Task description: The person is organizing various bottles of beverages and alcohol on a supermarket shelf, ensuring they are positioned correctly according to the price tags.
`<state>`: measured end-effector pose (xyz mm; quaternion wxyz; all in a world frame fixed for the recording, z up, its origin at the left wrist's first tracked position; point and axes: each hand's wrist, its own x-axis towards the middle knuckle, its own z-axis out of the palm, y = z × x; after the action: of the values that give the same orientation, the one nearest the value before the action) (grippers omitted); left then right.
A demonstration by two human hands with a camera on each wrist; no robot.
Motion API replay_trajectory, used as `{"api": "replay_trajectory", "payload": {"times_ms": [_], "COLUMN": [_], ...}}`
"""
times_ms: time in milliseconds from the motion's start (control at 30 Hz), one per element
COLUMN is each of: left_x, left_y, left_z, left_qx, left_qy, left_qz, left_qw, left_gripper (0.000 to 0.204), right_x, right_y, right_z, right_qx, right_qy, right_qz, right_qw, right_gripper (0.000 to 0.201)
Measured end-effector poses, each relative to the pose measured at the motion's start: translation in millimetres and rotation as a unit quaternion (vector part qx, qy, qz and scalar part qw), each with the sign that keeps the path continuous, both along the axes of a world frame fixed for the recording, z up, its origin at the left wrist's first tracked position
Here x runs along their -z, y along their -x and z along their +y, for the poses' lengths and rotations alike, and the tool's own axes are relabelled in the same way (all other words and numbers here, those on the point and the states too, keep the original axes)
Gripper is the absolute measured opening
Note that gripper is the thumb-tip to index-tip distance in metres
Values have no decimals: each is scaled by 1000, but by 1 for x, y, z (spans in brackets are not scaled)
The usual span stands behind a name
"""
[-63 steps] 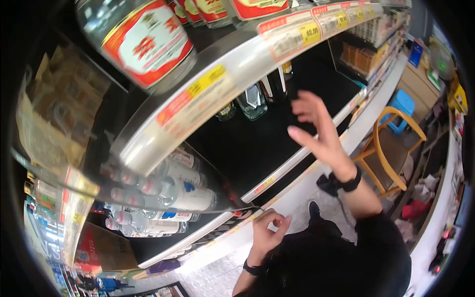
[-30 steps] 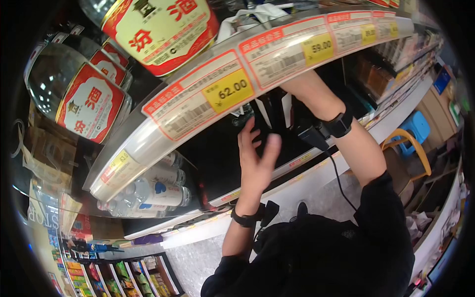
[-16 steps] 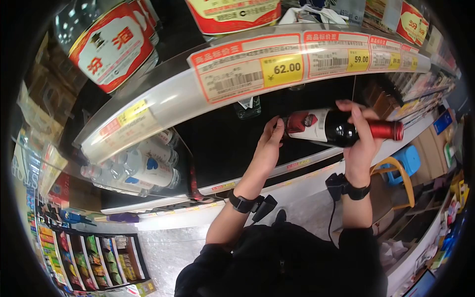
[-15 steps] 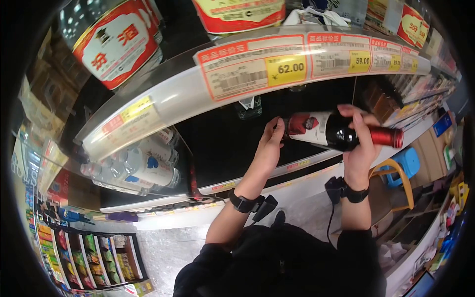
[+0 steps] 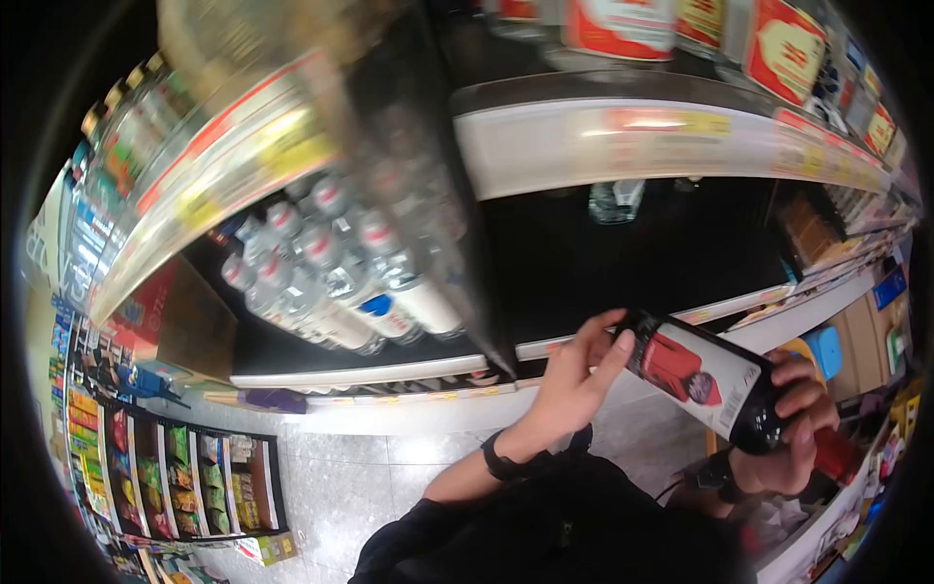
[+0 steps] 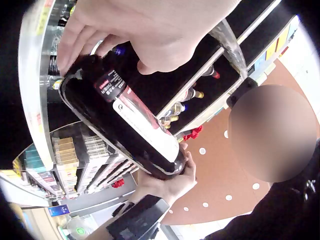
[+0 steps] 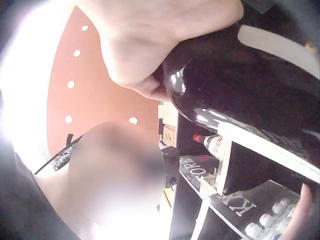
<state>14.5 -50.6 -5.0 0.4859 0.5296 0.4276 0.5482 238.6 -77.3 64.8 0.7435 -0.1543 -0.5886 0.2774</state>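
A dark wine bottle with a red and white label and a red capped neck is held aslant in front of the shelf, neck toward the lower right. My left hand holds its base, thumb on the label side. Around the shoulder and neck curl the fingers of my right hand. In the left wrist view the back label of the wine bottle shows, with my right hand at the far end. The right wrist view has the dark glass of the wine bottle close up beside my right palm.
The black lower shelf holds a clear glass bottle at the back. Clear bottles with white labels stand to the left behind a divider. Liquor bottles line the upper shelf. A snack rack stands at lower left.
Both hands were apart from any bottle at first; then they took hold of the wine bottle. It has since come down toward my body and tilted, while the head view has swung left.
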Motion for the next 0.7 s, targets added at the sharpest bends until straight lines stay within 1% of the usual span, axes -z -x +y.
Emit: {"api": "replay_trajectory", "payload": {"times_ms": [67, 133, 300, 367, 400, 467, 500, 567, 600, 633, 667, 700], "left_x": [13, 10, 18, 19, 22, 30, 32, 28, 27, 27, 20, 21], "left_y": [27, 39, 75, 84, 90, 108, 113, 116, 118, 121, 125, 129], "left_z": [-20, -34, -63, -66, -73, -91, -98, -107, -111, -116, -126, -133], "left_qx": [-8, 70, 44, 100, 89, 93, 94, 86, 64, 42, 11, -3], "left_qy": [-3, 54, 9, 112, 102, 101, 101, 104, 95, 86, 86, 88], "left_qz": [3, 21, -16, -30, -44, -50, -56, -54, -65, -76, -96, -102], "left_qw": [1000, 996, 999, 988, 990, 989, 989, 989, 991, 993, 992, 991], "left_gripper": [47, 51, 42, 46, 44, 43, 42, 40, 40, 40, 40, 40], "right_x": [5, 9, 13, 14, 14, 13, 11, 4, -3, -6, -8, -10], "right_y": [22, 30, 64, 68, 73, 85, 89, 94, 105, 117, 119, 120], "right_z": [-25, -40, -78, -82, -89, -108, -113, -114, -112, -112, -108, -105], "right_qx": [11, 19, 33, 26, 29, -3, -3, -61, 1, -1, -33, -64], "right_qy": [-14, -4, 14, 29, 29, 29, 32, 28, 19, 15, 8, 2], "right_qz": [-45, -31, -28, -16, -16, 1, 3, -10, -16, -3, -17, -31], "right_qw": [999, 999, 999, 999, 999, 1000, 999, 998, 1000, 1000, 999, 997], "right_gripper": [26, 26, 24, 23, 23, 23, 23, 24, 25, 25, 25, 24]}}
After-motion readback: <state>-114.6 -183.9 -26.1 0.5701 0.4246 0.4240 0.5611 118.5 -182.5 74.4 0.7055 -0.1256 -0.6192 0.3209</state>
